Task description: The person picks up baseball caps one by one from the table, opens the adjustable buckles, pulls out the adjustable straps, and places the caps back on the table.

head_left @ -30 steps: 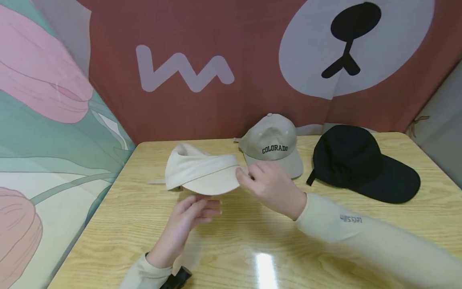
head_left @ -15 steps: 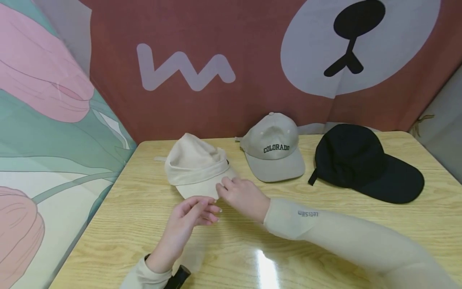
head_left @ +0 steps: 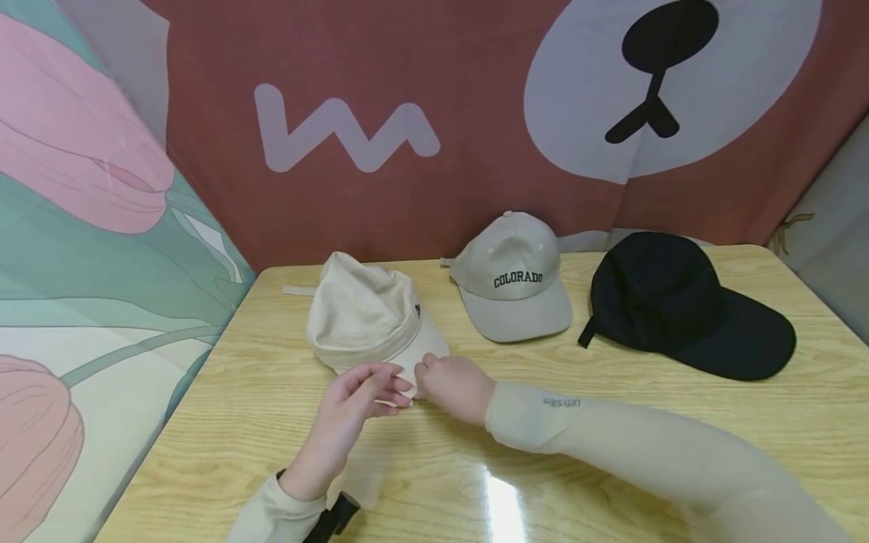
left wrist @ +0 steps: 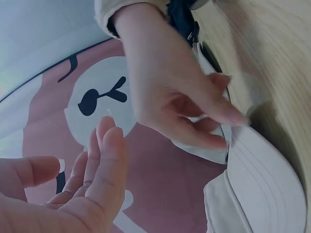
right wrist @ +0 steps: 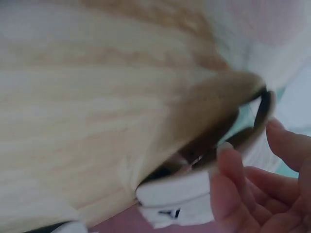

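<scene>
Pinching the bill of the cream cap: right hand, thumb and curled fingers closed on the bill's near edge, grip clear in the left wrist view. Left hand: fingers slightly bent and parted, thumb held away from them; grips nothing. In the head view its fingertips overlap the bill's edge, but the left wrist view shows them apart from the cap.

Cream cap lies just beyond both sets of fingers, crown up and creased, bill toward them. Dark lettering shows in part on the crown's front. Strap sticks out at the crown's far left, away from the fingers. Cannot tell whether the cap rests fully on the table.

Grey cap, lettered COLORADO, sits beyond and to the right of the right fingertips, well apart from them, bill facing the hands. Black cap lies farther right, bill pointing away from the fingers. Red cloth hangs behind all three caps. Right wrist view blurred.
</scene>
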Action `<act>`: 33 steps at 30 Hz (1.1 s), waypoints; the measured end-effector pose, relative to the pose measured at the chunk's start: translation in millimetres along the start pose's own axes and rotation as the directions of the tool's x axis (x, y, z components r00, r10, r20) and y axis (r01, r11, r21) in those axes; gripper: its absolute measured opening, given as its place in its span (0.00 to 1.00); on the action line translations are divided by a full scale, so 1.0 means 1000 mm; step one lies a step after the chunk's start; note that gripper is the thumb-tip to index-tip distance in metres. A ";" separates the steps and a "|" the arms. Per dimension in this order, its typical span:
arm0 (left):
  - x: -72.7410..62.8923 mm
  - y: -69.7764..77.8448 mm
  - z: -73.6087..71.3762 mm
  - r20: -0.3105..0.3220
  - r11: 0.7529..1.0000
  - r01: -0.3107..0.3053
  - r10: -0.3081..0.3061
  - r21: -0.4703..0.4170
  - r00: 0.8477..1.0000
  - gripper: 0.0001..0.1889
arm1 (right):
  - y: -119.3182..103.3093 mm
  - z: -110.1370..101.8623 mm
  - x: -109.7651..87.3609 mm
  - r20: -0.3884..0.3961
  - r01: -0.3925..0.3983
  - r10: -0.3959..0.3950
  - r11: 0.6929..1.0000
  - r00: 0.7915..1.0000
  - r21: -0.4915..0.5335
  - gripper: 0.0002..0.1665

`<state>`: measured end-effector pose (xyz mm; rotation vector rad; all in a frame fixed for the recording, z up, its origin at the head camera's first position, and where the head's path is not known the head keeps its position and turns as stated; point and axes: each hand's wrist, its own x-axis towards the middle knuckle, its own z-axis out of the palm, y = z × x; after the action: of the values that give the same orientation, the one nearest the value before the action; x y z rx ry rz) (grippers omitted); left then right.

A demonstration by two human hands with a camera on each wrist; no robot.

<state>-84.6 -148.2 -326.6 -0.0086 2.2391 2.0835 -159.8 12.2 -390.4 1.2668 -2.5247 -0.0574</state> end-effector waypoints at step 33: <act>0.006 -0.008 0.006 0.012 0.999 0.031 -0.031 0.015 0.999 0.13 | 0.114 -0.007 -0.048 0.384 -0.551 0.490 0.832 0.783 0.063 0.34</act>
<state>-89.8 -142.2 -335.0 -0.0298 2.2331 2.0458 -219.2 120.6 -376.0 0.5879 -3.1711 0.0702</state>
